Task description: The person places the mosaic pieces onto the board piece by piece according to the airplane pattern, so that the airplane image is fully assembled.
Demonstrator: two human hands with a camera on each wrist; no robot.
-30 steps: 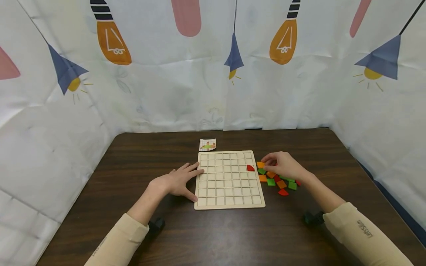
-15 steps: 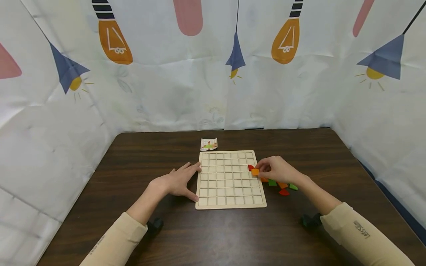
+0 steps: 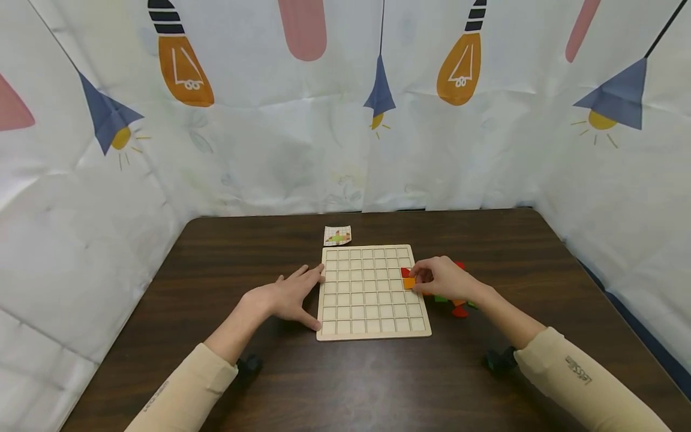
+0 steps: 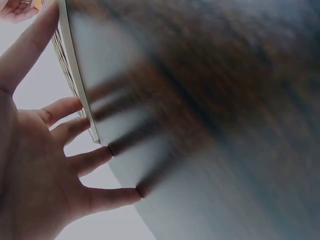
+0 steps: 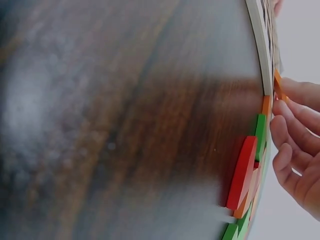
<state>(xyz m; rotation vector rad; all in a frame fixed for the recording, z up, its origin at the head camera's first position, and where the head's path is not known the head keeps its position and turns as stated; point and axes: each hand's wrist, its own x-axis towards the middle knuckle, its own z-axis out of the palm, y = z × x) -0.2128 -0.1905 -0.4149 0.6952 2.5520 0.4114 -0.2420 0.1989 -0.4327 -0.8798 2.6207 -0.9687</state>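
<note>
Pinching the orange square [image 3: 408, 284] in your right hand [image 3: 441, 278], beside the red piece [image 3: 405, 272] on the board [image 3: 372, 312], lay it down flat while your left hand [image 3: 283, 294], fingers spread, touches the board's edge.

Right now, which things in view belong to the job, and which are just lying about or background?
Part of the job:
grid board, left hand at its edge
orange tile, pinched by right hand
red tile on the board
loose tiles beside it
pattern card, probably the guide

Background:
table underneath
printed curtain behind
Nothing plainly stray shows.
</note>
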